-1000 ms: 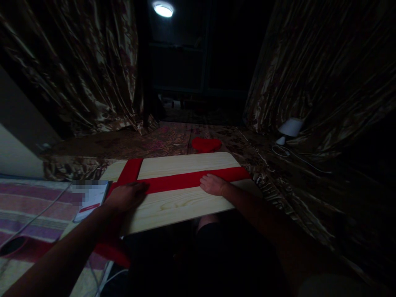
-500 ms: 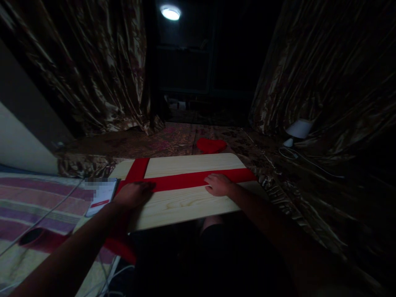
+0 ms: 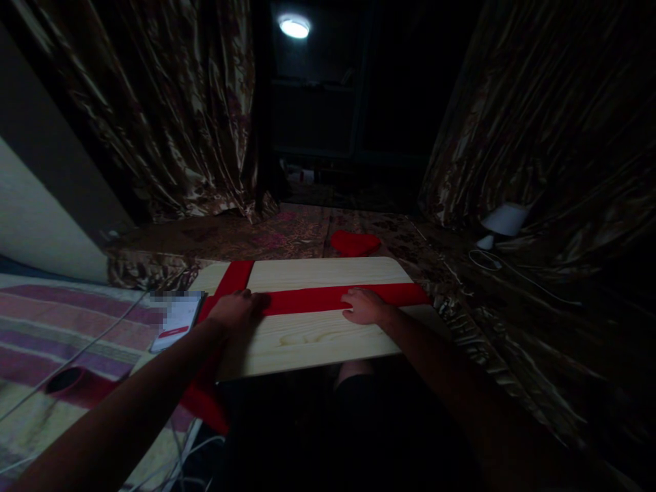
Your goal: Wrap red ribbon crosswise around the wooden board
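A long red cloth strip lies lengthwise across a pale wood-grain tabletop. A second red strip crosses it near the left end, and red cloth hangs below the front edge there. My left hand rests where the strips meet, its fingers laid on the cloth; shadow hides part of them. Farther right, my right hand lies palm down over the near edge of the long strip, fingers loosely stretched and slightly bent.
A phone or tablet with a lit screen lies at the table's left end. Left of it are a striped bedspread, a red roll and white cables. Beyond sit a red heart-shaped thing and a small lamp.
My left hand has slid a little away from me along the red cloth. The right hand stays in place on the strip. The whole view has shifted slightly.
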A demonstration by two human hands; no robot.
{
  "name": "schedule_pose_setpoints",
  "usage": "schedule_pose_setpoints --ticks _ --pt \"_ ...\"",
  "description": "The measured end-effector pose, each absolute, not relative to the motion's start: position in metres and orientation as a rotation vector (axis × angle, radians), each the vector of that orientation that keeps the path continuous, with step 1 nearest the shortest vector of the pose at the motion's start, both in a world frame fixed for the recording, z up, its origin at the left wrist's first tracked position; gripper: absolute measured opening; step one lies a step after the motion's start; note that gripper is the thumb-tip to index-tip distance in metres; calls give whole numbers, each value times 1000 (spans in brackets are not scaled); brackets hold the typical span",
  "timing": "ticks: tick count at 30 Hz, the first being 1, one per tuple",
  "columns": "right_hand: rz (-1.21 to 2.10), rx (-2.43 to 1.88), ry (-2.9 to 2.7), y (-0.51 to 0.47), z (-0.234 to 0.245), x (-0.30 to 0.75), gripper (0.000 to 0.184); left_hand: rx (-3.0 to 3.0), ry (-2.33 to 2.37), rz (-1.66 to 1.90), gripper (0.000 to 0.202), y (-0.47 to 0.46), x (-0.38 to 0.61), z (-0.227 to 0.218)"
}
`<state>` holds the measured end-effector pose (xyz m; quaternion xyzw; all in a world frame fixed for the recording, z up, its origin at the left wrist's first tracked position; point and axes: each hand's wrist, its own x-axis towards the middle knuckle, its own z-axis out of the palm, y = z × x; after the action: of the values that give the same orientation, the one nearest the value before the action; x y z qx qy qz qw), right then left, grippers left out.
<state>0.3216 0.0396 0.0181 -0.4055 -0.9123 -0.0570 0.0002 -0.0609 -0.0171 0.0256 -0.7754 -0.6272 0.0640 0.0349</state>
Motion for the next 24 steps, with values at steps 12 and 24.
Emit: schedule_pose_setpoints --ticks 12,24 --pt "-144 -1349 -2860 38 18 320 28 -2110 -2067 211 53 -4 -54 31" --pt "-134 -1369 -2872 37 19 319 28 -2109 -2129 359 44 -10 -57 30"
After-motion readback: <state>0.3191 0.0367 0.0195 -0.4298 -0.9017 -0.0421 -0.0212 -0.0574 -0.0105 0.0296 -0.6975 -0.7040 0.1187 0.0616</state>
